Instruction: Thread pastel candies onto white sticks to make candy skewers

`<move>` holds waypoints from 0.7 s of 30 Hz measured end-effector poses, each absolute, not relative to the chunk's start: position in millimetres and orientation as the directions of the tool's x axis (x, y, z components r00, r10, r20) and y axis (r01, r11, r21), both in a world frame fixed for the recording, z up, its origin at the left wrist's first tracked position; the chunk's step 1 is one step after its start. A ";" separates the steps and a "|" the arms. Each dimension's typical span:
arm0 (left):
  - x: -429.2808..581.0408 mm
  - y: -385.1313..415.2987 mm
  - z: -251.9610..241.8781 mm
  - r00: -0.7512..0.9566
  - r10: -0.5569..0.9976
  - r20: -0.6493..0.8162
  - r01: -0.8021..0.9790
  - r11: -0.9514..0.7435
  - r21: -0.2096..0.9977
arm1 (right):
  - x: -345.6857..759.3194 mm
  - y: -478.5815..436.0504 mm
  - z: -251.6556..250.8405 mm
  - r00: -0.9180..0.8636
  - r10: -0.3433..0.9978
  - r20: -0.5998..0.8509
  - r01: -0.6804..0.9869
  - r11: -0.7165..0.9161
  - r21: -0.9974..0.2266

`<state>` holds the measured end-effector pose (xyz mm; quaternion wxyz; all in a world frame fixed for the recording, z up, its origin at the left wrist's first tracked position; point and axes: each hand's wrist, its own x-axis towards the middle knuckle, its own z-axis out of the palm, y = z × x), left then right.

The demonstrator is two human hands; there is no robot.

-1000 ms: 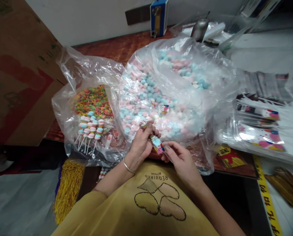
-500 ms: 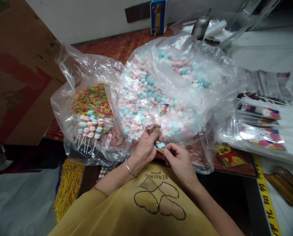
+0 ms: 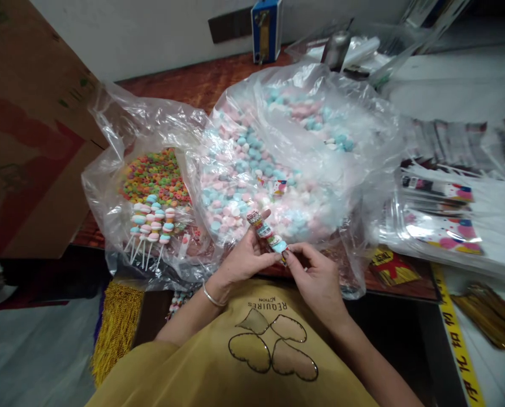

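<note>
A slim wrapped marshmallow skewer in a printed clear wrapper lies slantwise between my hands, over the table's front edge. My left hand cradles it, fingers behind it and the thumb stretched along its near side. At the lower end, my right hand pinches the wrapper between thumb and fingers. Just beyond is a large clear bag of pink, blue and white marshmallows. Several unwrapped marshmallow skewers on white sticks lie to the left, beside a heap of small coloured candy rings.
A tall cardboard box stands at the left. Printed clear wrappers are stacked on the right. At the back are a blue box and a grey bottle. Yellow fringe hangs below the table's left side.
My left hand has loosened and its thumb has come down, so more of the wrapped marshmallow skewer shows. My right hand still pinches its lower end. The view has shifted slightly.
</note>
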<state>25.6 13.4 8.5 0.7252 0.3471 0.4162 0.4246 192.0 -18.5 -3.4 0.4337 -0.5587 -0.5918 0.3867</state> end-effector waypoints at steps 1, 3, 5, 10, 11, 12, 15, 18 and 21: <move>25.4 12.9 6.1 0.276 0.910 -0.308 -0.323 0.390 0.862 | 191.8 -18.9 -3.3 -0.005 0.993 0.121 0.347 0.115 -0.931; 26.7 12.1 1.2 0.227 0.923 -0.310 -0.323 0.372 0.870 | 191.0 -19.4 -3.0 -0.014 0.979 0.204 0.396 0.193 -0.898; 28.9 11.6 -2.9 0.203 0.928 -0.313 -0.330 0.366 0.870 | 190.4 -19.8 -2.7 -0.030 0.963 0.268 0.438 0.254 -0.862; 34.2 9.9 -4.9 0.236 0.921 -0.310 -0.379 0.381 0.844 | 190.9 -19.4 -1.0 -0.064 0.956 0.285 0.470 0.281 -0.836; 35.3 9.5 -4.0 0.240 0.917 -0.318 -0.387 0.391 0.835 | 190.9 -19.4 -0.8 -0.068 0.960 0.271 0.467 0.270 -0.842; 36.3 9.2 -3.0 0.238 0.915 -0.326 -0.392 0.397 0.830 | 190.8 -19.4 -0.8 -0.067 0.966 0.248 0.463 0.251 -0.850; 38.3 9.1 0.7 0.219 0.920 -0.326 -0.372 0.388 0.843 | 190.8 -20.0 -3.5 -0.014 0.986 0.168 0.439 0.156 -0.885; 37.9 10.0 4.0 0.244 0.918 -0.314 -0.335 0.383 0.861 | 191.9 -20.4 -9.2 0.022 0.994 0.105 0.376 0.089 -0.922; 35.9 11.0 5.9 0.297 0.908 -0.297 -0.289 0.382 0.878 | 192.7 -20.5 -13.4 0.002 0.996 0.094 0.341 0.088 -0.936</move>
